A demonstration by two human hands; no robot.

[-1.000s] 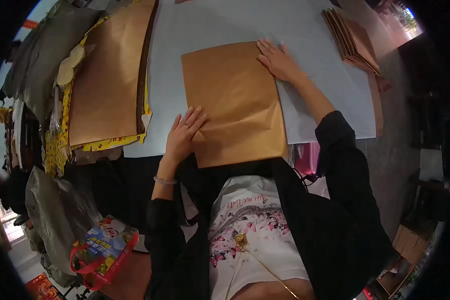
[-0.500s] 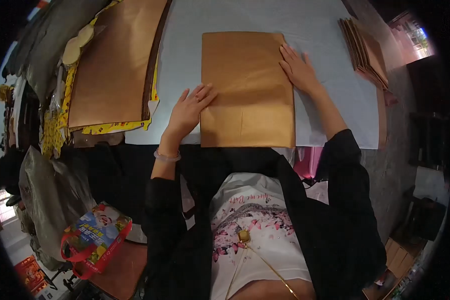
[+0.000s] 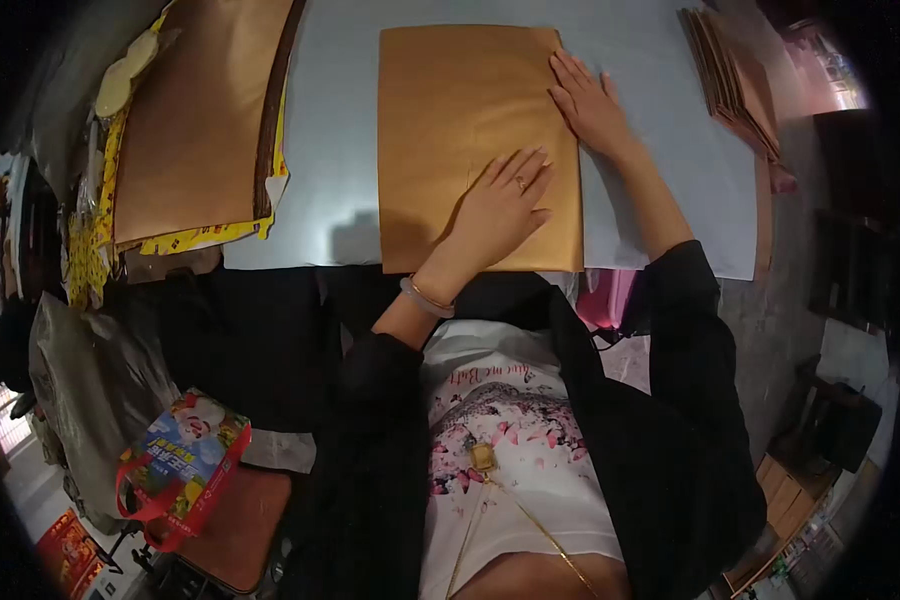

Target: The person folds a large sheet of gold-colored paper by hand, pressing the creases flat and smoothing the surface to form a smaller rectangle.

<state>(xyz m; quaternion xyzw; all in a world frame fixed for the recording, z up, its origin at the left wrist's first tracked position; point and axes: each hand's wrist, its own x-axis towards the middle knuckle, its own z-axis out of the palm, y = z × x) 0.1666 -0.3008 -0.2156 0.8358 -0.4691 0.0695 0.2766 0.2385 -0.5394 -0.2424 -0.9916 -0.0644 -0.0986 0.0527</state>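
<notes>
A folded sheet of gold-brown paper (image 3: 430, 120) lies flat on the pale blue tabletop in front of me. My left hand (image 3: 505, 205) rests across its lower right part, fingers stretched out and pointing up and right. On the sheet's upper right edge lies my right hand (image 3: 588, 105), palm down with its fingers extended. Neither hand grips anything. To the left is a stack of larger brown sheets (image 3: 195, 120) on yellow printed wrapping (image 3: 200, 238).
Several folded brown pieces (image 3: 735, 85) stand stacked at the table's right edge. Left of my body, a red and blue printed bag (image 3: 188, 465) sits on a brown seat (image 3: 235, 530). A grey plastic cover (image 3: 95, 380) hangs beside it.
My left hand has moved from the sheet's left edge across to its lower right part. My right hand stays at the upper right edge. The whole view has shifted slightly.
</notes>
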